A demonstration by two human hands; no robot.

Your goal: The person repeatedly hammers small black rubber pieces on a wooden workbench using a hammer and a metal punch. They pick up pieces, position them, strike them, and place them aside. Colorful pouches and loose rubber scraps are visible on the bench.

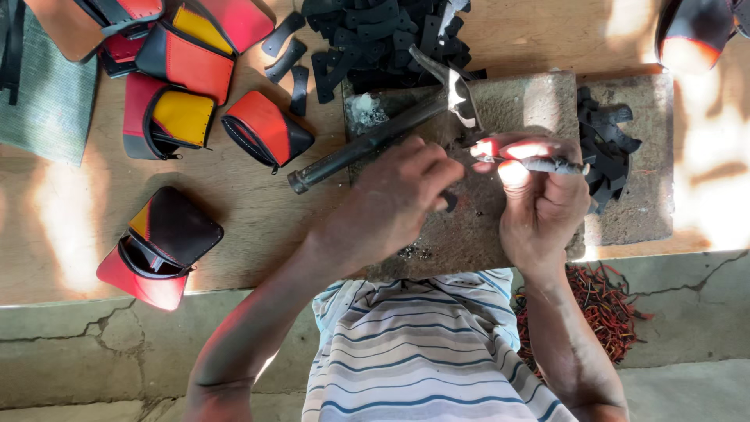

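Head view: left hand [391,205] pinching small black piece [448,201] over stone slab [539,105], right hand [543,199] closed on thin dark tool [556,165]; hammer [375,141] parked alongside (within reach).

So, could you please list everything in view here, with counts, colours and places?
Hammer: one, dark handle, lying on the stone block.
Stone block: one, grey, centre of the wooden surface.
Pouches: several, red, yellow, orange and black, upper left; one apart at lower left.
Black strips: a pile, top centre; another pile right of the block.
Red trimmings: a heap, floor at right.
Striped shirt: one, bottom centre.
Left hand: pinching a small dark piece.
Right hand: holding a thin tool.
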